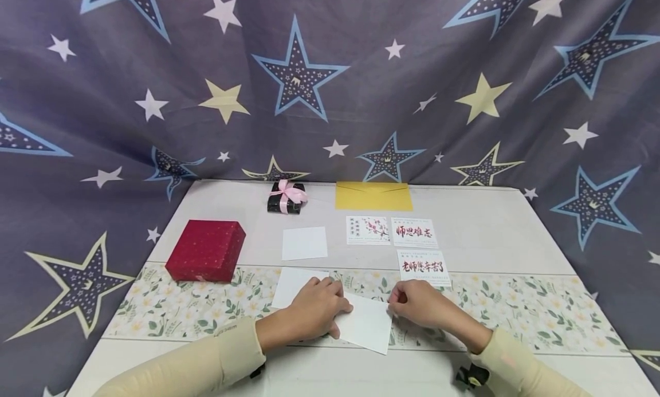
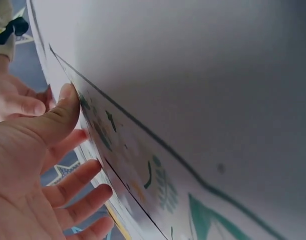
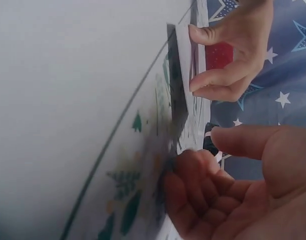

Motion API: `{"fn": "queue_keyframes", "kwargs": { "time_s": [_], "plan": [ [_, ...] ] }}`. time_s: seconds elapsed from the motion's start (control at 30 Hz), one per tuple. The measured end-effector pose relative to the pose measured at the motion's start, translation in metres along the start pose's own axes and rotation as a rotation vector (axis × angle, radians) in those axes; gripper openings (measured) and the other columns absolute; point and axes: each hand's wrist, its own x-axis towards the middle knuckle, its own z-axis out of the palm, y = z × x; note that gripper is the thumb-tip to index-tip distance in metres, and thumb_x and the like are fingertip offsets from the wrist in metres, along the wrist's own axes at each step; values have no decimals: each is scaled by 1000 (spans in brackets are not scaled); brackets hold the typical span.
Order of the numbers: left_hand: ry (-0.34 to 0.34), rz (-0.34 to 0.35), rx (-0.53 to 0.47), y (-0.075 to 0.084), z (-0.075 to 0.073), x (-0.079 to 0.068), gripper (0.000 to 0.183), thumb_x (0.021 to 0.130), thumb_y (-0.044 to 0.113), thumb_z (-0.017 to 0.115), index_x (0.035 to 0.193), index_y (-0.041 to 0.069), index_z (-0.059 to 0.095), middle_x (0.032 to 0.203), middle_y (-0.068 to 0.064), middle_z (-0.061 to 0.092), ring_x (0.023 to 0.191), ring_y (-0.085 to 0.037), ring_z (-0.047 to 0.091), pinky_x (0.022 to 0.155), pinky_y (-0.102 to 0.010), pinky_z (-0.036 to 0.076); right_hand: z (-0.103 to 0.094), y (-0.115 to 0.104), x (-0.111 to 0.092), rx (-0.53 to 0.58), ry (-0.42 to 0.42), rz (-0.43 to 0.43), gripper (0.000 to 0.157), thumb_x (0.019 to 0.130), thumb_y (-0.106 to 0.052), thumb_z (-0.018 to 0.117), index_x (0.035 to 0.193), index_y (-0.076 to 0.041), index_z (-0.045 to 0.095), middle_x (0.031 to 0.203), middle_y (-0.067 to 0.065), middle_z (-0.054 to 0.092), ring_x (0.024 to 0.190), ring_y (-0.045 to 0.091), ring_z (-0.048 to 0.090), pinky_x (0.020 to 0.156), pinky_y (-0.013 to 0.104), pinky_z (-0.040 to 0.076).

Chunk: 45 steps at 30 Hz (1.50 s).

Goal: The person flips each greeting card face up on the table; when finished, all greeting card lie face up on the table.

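A blank white card (image 1: 365, 322) lies at a slant at the front of the table. In the head view my left hand (image 1: 317, 305) covers its left part. Seen in the right wrist view, my left thumb and forefinger hold the white card (image 3: 184, 60), its edge casting a dark shadow. My right hand (image 1: 420, 302) is at its right edge, fingers loosely curled and thumb apart from them. Another blank card (image 1: 289, 285) lies partly under my left hand. The left wrist view shows my left hand (image 2: 42, 165), fingers spread, near the right hand (image 2: 17, 97).
Behind lie a blank card (image 1: 304, 243), a blossom card (image 1: 368, 231) and two red-lettered cards (image 1: 414, 233) (image 1: 424, 267). A red box (image 1: 206, 251) stands left; a black box with pink ribbon (image 1: 286, 197) and yellow envelope (image 1: 373, 196) are at the back. A floral strip crosses the table.
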Motion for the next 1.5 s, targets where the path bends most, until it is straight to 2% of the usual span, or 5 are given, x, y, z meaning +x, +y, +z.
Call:
{"fn": "queue_keyframes", "kwargs": {
  "time_s": [0.4, 0.67, 0.93, 1.3, 1.5],
  "plan": [
    [9, -5, -59, -1, 1, -1, 57, 72, 50, 84, 122, 26, 71, 114, 5, 65, 105, -14, 59, 88, -34, 47, 4, 8, 4, 89, -22, -56, 11, 85, -14, 76, 94, -12, 71, 74, -6, 60, 67, 9, 53, 62, 22, 43],
    [46, -122, -140, -11, 1, 4, 53, 89, 42, 76, 136, 20, 62, 121, 0, 70, 108, -20, 66, 89, -40, 53, -6, 9, 5, 141, 23, -131, 4, 90, -16, 72, 89, -14, 69, 75, -6, 61, 67, 6, 53, 62, 20, 46],
    [129, -225, -426, -24, -11, 15, 28, 93, 28, 74, 117, 14, 70, 76, 17, 66, 57, 4, 48, 55, -19, 42, -22, 6, 9, 194, 77, -146, 4, 95, -13, 68, 91, -12, 70, 76, 0, 64, 65, 8, 56, 59, 22, 48],
    [208, -237, -532, -34, -28, 27, 29, 98, 31, 68, 70, 23, 62, 55, 13, 48, 51, -3, 39, 50, -20, 32, -50, -3, 17, 224, 204, -175, 5, 95, -13, 70, 94, -11, 74, 80, 5, 69, 67, 9, 56, 60, 22, 50],
    [343, -250, -691, -39, -40, 38, 20, 99, 28, 67, 83, 21, 77, 70, 3, 73, 57, -5, 63, 56, -19, 48, -58, -3, 20, 373, 257, -117, 22, 101, -19, 64, 105, -1, 74, 77, 9, 68, 67, 11, 64, 65, 27, 56]
  ]
}}
